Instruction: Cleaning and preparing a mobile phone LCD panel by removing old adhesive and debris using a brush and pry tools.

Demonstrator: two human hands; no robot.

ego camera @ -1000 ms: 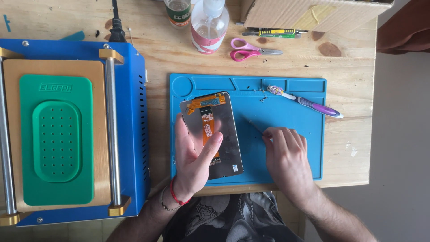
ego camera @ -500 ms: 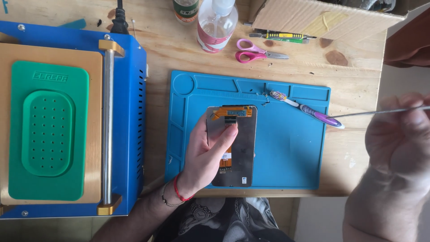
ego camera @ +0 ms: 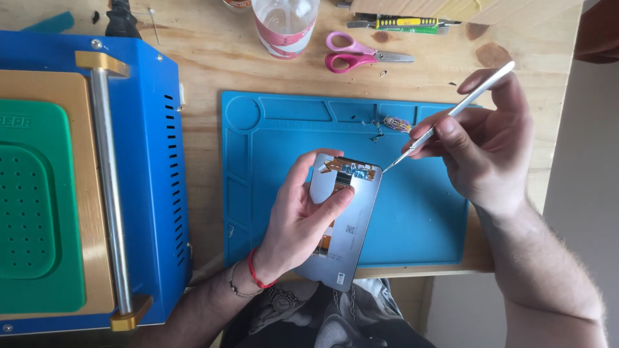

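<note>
Now the left hand (ego camera: pixel 298 222) grips the screen (ego camera: pixel 342 219) over the blue mat (ego camera: pixel 419 219); right hand (ego camera: pixel 483 151), at two o'clock, pinches the metal pick (ego camera: pixel 451 113), tip beside its top corner.

I sat at a pale wooden table (ego camera: pixel 258 71) with knots and dark stains in its grain, its top lit evenly by soft daylight. A plain grey floor (ego camera: pixel 580 193) ran along the table's right edge. At the top edge stood a light wooden box (ego camera: pixel 451 8), and a dark reddish shape (ego camera: pixel 599 29) filled the upper right corner.
</note>
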